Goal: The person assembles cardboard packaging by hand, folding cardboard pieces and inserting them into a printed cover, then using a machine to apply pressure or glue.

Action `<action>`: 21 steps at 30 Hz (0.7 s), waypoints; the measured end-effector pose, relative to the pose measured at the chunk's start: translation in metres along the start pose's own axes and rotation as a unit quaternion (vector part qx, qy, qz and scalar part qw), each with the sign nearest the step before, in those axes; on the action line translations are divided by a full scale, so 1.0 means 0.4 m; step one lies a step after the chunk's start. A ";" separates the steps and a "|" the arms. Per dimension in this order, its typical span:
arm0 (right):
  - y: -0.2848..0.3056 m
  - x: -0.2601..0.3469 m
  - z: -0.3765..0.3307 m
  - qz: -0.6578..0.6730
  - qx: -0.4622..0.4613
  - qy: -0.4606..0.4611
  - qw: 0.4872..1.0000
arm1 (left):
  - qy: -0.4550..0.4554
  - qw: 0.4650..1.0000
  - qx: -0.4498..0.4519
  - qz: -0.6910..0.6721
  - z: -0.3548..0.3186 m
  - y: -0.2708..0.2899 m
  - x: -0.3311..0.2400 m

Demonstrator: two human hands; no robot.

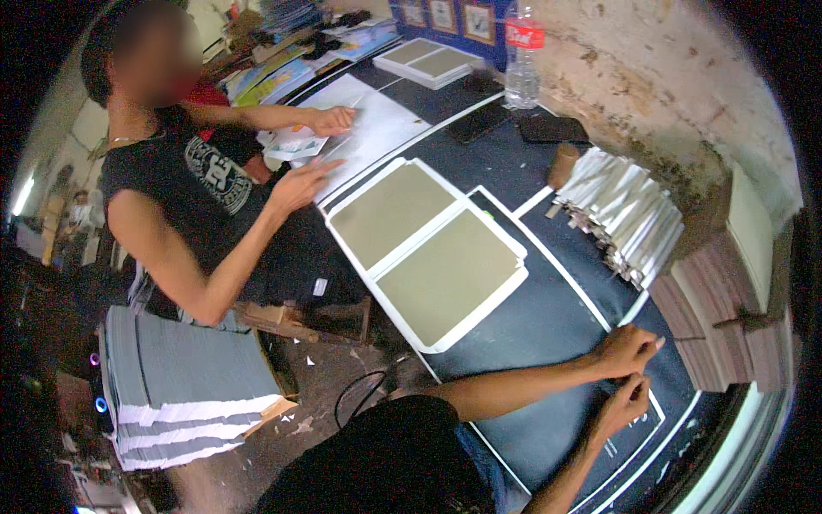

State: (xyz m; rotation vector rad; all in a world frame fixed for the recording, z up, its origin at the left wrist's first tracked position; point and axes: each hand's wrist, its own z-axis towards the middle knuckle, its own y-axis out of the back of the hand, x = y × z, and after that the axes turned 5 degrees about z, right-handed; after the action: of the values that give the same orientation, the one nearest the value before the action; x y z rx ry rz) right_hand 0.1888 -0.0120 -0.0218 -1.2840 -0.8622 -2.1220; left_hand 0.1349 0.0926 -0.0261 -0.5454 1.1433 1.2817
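Observation:
My left hand (pixel 627 352) is over the right part of the black table (pixel 548 343), its fingers closed in a pinch. Just below it, my right hand (pixel 622 406) has its fingers curled together too. The two hands nearly meet; whatever they may hold is too small or hidden to make out. Left of them lies an opened-out case cover (pixel 449 278), two grey-beige boards on white sheet with folded white edges. Beyond my hands, a pile of narrow white strips (pixel 621 214) lies near the wall, beside a short brown block (pixel 562 165).
A co-worker (pixel 184 184) handles papers over a white sheet (pixel 377 124). Behind are stacked covers (pixel 425 62), a plastic bottle (pixel 522 64) and a dark phone (pixel 552 129). Stacks of brown boards (pixel 719 300) edge the right side. Grey-white paper piles (pixel 184 368) stand at lower left.

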 end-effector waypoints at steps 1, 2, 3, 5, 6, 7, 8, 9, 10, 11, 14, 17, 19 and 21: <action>0.012 -0.006 0.001 -0.008 0.015 -0.010 1.000 | 0.021 0.999 0.026 0.028 -0.003 0.012 -0.015; 0.018 -0.014 0.001 -0.017 0.030 -0.020 0.999 | 0.020 0.999 0.013 0.031 -0.007 0.016 -0.014; 0.018 -0.030 -0.001 -0.023 0.034 -0.020 0.999 | 0.019 0.999 0.002 0.033 -0.010 0.017 -0.011; 0.016 -0.041 -0.003 -0.036 0.035 -0.016 0.999 | 0.009 0.999 -0.018 0.036 -0.012 0.015 -0.011; 0.014 -0.046 -0.009 -0.033 0.028 -0.022 0.999 | 0.020 0.999 -0.023 0.026 -0.014 0.011 -0.012; 0.004 -0.031 -0.013 -0.028 0.023 -0.028 0.999 | 0.031 0.999 -0.028 0.018 -0.014 0.013 -0.015; -0.001 -0.020 -0.015 -0.022 0.017 -0.035 0.999 | 0.042 0.999 -0.033 0.011 -0.016 0.018 -0.014; 0.023 -0.037 -0.007 -0.027 0.077 -0.053 0.995 | 0.041 0.998 -0.036 0.015 -0.022 0.020 -0.008; 0.019 -0.038 -0.004 -0.024 0.048 -0.038 0.998 | 0.032 0.999 -0.039 0.013 -0.015 0.012 -0.012; 0.011 -0.041 -0.004 -0.021 0.020 -0.023 0.999 | 0.023 0.999 -0.042 0.012 -0.010 0.006 -0.015; 0.015 -0.044 0.000 -0.017 0.021 -0.019 0.999 | 0.026 0.999 -0.011 0.039 -0.007 0.003 -0.014; 0.020 -0.020 -0.001 -0.032 0.057 -0.044 0.997 | 0.021 0.998 -0.027 0.042 -0.012 0.004 0.006; 0.019 -0.005 -0.004 -0.015 0.071 -0.070 0.995 | 0.023 0.999 -0.026 0.039 -0.014 0.003 0.009; 0.029 -0.023 -0.004 -0.031 0.082 -0.062 0.994 | 0.025 0.999 -0.021 0.035 -0.015 0.006 0.006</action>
State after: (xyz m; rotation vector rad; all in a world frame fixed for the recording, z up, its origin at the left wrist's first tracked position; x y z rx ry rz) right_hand 0.1999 -0.0199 -0.0276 -1.3299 -1.1186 -1.9878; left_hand 0.1302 0.0894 -0.0300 -0.5759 1.1878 1.3607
